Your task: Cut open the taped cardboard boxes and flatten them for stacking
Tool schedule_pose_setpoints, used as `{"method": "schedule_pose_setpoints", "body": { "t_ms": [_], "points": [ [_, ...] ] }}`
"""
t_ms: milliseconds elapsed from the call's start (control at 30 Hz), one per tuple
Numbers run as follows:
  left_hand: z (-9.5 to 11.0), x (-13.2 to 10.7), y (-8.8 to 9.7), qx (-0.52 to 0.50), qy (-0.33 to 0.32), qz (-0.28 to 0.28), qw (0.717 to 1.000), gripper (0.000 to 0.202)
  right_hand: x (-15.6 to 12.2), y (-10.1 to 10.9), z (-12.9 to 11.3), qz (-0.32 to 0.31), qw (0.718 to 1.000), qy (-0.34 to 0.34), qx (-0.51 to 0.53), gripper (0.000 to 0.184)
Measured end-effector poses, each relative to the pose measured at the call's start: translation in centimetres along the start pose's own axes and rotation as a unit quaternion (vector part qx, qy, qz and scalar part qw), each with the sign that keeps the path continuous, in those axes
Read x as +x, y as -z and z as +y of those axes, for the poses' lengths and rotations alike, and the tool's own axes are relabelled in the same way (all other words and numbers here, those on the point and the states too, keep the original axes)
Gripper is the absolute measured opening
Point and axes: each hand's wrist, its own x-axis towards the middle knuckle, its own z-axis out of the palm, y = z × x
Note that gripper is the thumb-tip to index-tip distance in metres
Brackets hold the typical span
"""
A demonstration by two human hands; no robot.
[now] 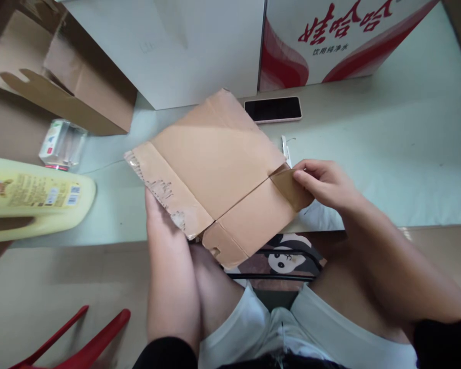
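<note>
A flattened brown cardboard box (215, 154) is held tilted over the table's front edge and my lap. Its left flap has a torn, ragged edge with bits of clear tape. My right hand (320, 182) pinches a small side flap (288, 187) at the right corner between thumb and fingers. From the left, my left forearm (169, 266) reaches up beneath the cardboard, which hides that hand's fingers. A notched tab (223, 246) hangs at the near corner. Just behind my right fingertips lies a thin white object (286, 148), partly covered.
Behind the cardboard lies a phone (273, 109), in front of a large white and red carton (341, 46). Open brown boxes (96, 77), a clear plastic container (67, 143) and a yellow bottle (34, 200) stand left. Red legs (80, 343) show on the floor.
</note>
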Motion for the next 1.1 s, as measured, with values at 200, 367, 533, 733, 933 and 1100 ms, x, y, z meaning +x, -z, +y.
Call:
{"method": "schedule_pose_setpoints", "body": {
  "t_ms": [200, 367, 533, 733, 933, 1100],
  "points": [
    [0.7, 3.0, -0.1, -0.068, 0.084, -0.031, 0.994, 0.058, 0.5, -0.4, 0.9, 0.078, 0.991, -0.008, -0.105, 0.022],
    [-0.7, 3.4, 0.7, 0.028, 0.035, -0.033, 0.998, 0.043, 0.6, -0.5, 1.4, 0.055, 0.990, 0.018, -0.132, 0.022],
    [-0.5, 3.3, 1.0, 0.035, -0.009, -0.085, 0.996, 0.030, 1.0, -0.8, 2.2, 0.105, 0.988, 0.018, -0.108, 0.021],
    [0.2, 2.4, 0.8, 0.007, -0.008, -0.141, 0.990, 0.025, 1.3, -0.5, 2.6, 0.130, 0.989, 0.016, 0.067, 0.027],
    [-0.5, 2.4, 0.3, 0.019, 0.023, -0.180, 0.983, 0.036, 1.4, -0.3, 2.8, 0.138, 0.974, 0.024, 0.179, 0.050],
    [-1.3, 2.3, -0.1, 0.045, 0.050, -0.176, 0.982, 0.043, 1.2, 0.2, 2.2, 0.083, 0.985, 0.051, 0.140, 0.043]
  ]
}}
